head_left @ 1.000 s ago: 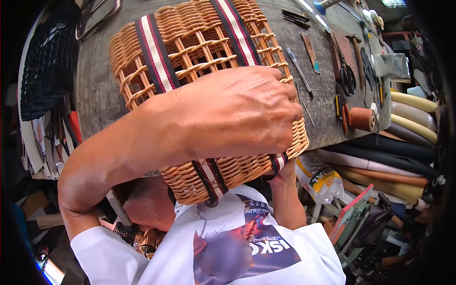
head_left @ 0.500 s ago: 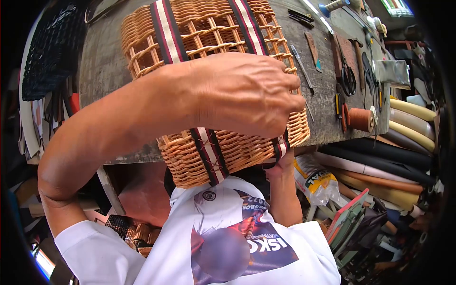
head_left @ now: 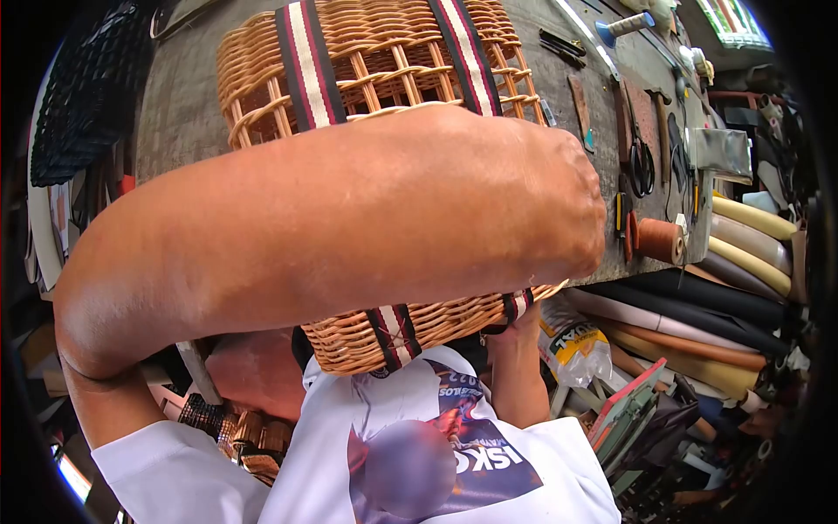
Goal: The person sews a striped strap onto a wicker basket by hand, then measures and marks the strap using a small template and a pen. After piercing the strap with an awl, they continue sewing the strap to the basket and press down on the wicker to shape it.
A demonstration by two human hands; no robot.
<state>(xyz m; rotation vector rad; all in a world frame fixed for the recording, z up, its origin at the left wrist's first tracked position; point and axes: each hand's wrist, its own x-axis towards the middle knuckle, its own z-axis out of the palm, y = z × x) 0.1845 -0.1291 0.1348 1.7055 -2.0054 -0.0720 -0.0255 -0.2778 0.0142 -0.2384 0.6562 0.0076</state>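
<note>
A woven wicker basket point(head_left: 388, 39) sits on the workbench in front of me, its near end close to my shirt. Two black, red and cream striped straps point(head_left: 310, 65) run over it, and cross-stitches show on one near the front. My left forearm crosses the basket. My left hand point(head_left: 572, 205) is curled above its right side, knuckles outward; whatever its fingers hold is hidden. Low at the basket's front right corner is my right hand point(head_left: 524, 316), beside the strap end point(head_left: 518, 303). Its fingers are hidden by the basket.
Along the bench point(head_left: 188, 113) at right lie scissors point(head_left: 642, 166), a hammer point(head_left: 663, 131), a spool of brown thread point(head_left: 661, 240), a metal ruler point(head_left: 589, 35) and a blade tool point(head_left: 580, 113). Rolls of material point(head_left: 698, 301) are stacked below right. A dark woven basket point(head_left: 83, 131) stands at left.
My left hand has moved right and up toward the camera, past the basket's side. The forearm now covers more of the basket. My right hand stays at the front corner.
</note>
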